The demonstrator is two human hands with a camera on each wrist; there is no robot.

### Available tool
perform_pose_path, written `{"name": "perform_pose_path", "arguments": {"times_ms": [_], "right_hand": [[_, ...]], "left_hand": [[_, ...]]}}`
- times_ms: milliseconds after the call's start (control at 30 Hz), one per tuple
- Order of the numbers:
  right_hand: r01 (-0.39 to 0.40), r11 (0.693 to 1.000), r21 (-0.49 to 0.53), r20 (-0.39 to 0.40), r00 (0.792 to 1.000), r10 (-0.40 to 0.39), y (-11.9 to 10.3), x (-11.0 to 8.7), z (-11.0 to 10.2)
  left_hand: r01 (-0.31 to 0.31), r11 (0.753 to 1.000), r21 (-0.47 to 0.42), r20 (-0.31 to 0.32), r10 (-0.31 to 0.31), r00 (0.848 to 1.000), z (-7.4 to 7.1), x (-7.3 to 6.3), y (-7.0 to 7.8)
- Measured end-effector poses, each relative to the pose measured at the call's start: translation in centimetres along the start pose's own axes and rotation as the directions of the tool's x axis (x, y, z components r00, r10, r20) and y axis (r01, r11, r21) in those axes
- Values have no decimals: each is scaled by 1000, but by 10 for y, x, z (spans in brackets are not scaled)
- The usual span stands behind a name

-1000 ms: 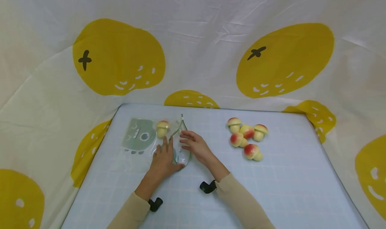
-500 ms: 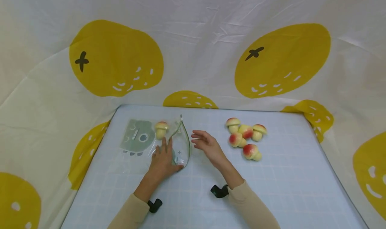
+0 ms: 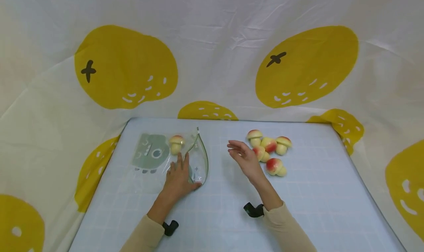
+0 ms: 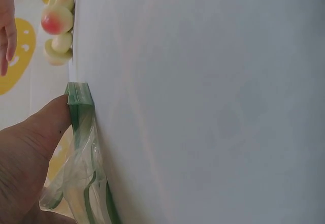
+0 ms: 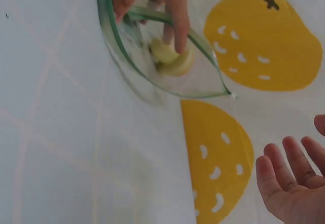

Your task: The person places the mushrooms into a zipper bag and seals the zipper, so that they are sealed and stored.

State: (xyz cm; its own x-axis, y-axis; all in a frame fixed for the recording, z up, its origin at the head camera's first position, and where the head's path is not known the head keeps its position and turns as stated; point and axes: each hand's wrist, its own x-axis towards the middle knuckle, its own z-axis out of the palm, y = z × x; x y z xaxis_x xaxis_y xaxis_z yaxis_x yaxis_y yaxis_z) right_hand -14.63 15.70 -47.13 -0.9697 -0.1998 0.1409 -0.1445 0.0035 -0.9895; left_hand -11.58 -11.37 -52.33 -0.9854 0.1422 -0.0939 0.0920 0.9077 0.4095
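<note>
A clear zip bag (image 3: pixel 152 152) with a green-edged mouth and a green cartoon print lies at the left of the table. Its mouth gapes toward the right, and one toy mushroom (image 3: pixel 176 145) shows inside. My left hand (image 3: pixel 179 178) rests on the bag with fingers spread, the thumb against the near corner of the mouth. In the left wrist view that thumb (image 4: pixel 48 127) touches the green zip end. Holding nothing, my right hand (image 3: pixel 246 163) hovers just left of several loose red-and-cream toy mushrooms (image 3: pixel 275 166), its fingers loosely bent.
A pale blue checked cloth covers the table (image 3: pixel 331 193). Behind and at the sides hangs a white curtain (image 3: pixel 215 60) with large yellow fruit prints. Both wrists carry small black cameras (image 3: pixel 253 210).
My right hand has moved away from the bag's mouth, rightward to the loose mushrooms. The left hand stays on the bag, and the mushroom inside has not shifted.
</note>
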Motion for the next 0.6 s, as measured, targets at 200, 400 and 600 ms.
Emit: {"name": "perform_pose_path", "arguments": {"times_ms": [200, 400, 600], "right_hand": [[79, 997, -20, -76, 994, -80, -4, -1, -23], [121, 991, -59, -129, 983, -128, -8, -5, -51], [137, 976, -168, -182, 969, -167, -6, -6, -84]], "left_hand": [[-7, 1000, 12, -10, 7, 1000, 2, 0, -2], [-23, 1000, 19, -27, 23, 999, 1, -1, -2], [-36, 999, 24, -31, 36, 999, 2, 0, -2]]}}
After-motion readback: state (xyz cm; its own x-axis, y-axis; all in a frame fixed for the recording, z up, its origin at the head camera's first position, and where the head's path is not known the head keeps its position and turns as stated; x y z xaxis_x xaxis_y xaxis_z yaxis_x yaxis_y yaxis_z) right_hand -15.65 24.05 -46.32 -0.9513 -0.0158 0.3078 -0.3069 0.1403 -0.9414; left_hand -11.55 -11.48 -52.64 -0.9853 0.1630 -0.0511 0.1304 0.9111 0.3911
